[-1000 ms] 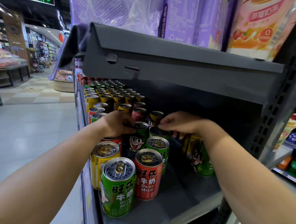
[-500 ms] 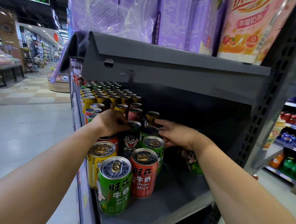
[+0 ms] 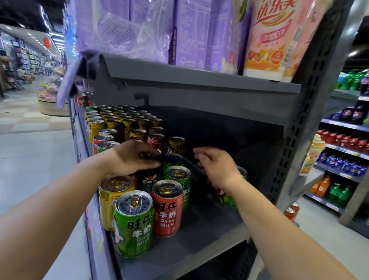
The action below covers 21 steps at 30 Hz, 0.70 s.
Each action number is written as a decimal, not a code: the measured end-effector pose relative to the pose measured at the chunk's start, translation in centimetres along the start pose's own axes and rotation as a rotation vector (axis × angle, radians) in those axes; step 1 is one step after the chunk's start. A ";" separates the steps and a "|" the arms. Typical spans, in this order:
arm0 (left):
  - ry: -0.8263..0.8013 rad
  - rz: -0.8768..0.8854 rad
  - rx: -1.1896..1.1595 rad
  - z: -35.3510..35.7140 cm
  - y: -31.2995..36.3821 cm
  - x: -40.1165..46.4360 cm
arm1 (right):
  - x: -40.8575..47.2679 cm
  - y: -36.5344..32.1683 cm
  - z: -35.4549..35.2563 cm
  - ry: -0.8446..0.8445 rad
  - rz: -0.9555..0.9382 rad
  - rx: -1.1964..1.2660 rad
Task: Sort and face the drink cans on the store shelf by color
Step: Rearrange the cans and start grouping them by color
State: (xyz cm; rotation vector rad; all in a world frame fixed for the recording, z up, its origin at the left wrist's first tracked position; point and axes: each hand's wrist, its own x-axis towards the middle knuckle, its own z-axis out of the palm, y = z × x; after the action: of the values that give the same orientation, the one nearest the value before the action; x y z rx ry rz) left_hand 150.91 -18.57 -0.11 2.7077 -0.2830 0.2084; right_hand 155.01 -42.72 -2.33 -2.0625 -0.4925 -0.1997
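"DRINK MILK" on red can (image 3: 168, 211)

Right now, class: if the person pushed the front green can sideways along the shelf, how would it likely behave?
The front green can stands upright on the flat grey shelf, so it would probably slide rather than roll. Its tab looks unopened, so it is likely full and fairly heavy for its size. A high push might tip it; the red can beside it could be knocked.

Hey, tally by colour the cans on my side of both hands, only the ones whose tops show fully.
Green cans: 2
Red can: 1
Yellow can: 1
Total: 4
Not counted: the green can by the right wrist, whose top is partly hidden.
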 end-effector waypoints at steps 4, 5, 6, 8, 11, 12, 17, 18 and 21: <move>-0.037 0.043 0.021 -0.2 0.9 -0.8 | -0.6 -0.1 -3.2 0.115 -0.007 -0.221; -0.025 0.045 0.010 -0.3 0.9 -1.1 | -0.8 0.1 -3.6 0.136 0.009 -0.232; -0.013 0.043 -0.001 -0.3 0.7 -1.5 | -1.1 0.2 -3.8 0.147 0.022 -0.241; -0.002 0.022 -0.020 -0.4 0.2 -2.3 | -1.6 0.3 -3.6 0.141 0.030 -0.248; 0.009 -0.010 -0.063 -0.4 -0.7 -3.2 | -2.1 -0.3 -2.5 0.095 0.029 -0.237; 0.018 -0.018 -0.077 -0.3 -0.9 -3.5 | -2.2 -0.6 -2.1 0.074 0.027 -0.236; 0.078 -0.079 -0.185 -0.4 -1.5 -5.3 | -2.7 -2.9 0.0 -0.018 -0.014 -0.224; 0.080 -0.091 -0.220 -0.3 -1.5 -5.6 | -2.8 -3.2 0.3 -0.025 -0.010 -0.223; 0.094 -0.115 -0.271 0.1 -1.9 -6.0 | -2.8 -3.4 0.6 -0.014 0.026 -0.243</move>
State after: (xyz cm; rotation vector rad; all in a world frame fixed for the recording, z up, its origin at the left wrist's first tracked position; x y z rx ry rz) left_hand 145.57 -15.94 -2.02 2.4290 -0.1173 0.2444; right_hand 151.00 -41.44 -0.94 -2.3072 -0.4684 -0.2398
